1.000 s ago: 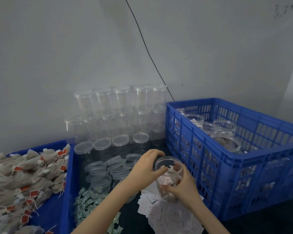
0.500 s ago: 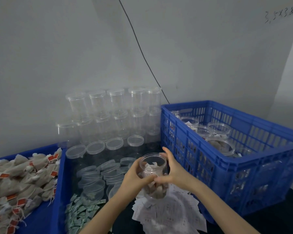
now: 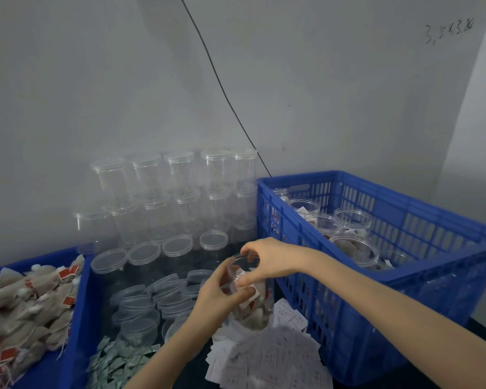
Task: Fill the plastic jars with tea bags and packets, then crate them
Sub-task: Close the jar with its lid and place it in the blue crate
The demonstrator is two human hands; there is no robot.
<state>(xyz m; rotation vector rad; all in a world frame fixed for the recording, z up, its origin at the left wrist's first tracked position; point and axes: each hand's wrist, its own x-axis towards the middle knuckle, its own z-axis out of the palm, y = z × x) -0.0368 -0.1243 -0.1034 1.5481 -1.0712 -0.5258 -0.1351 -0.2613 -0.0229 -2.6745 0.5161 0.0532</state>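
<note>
**A filled plastic jar held in both hands beside the blue crate, ready for crating.**

The left hand (image 3: 216, 297) wraps the body of the jar (image 3: 249, 297), fingers curled round its clear wall; the right hand (image 3: 267, 258) pinches the rim from above with thumb and fingertips. The jar sits tilted, just above the loose white packets (image 3: 267, 363) on the desk, and holds tea bags and packets; no lid is seen on it. The blue crate (image 3: 404, 276) stands just to the right, with open filled jars (image 3: 352, 220) inside. Judged from this pose, the step is the transfer: best done by keeping the mouth upward so nothing spills, lifting clear of the crate wall, and lowering the jar upright into a free gap between its neighbours.
</note>
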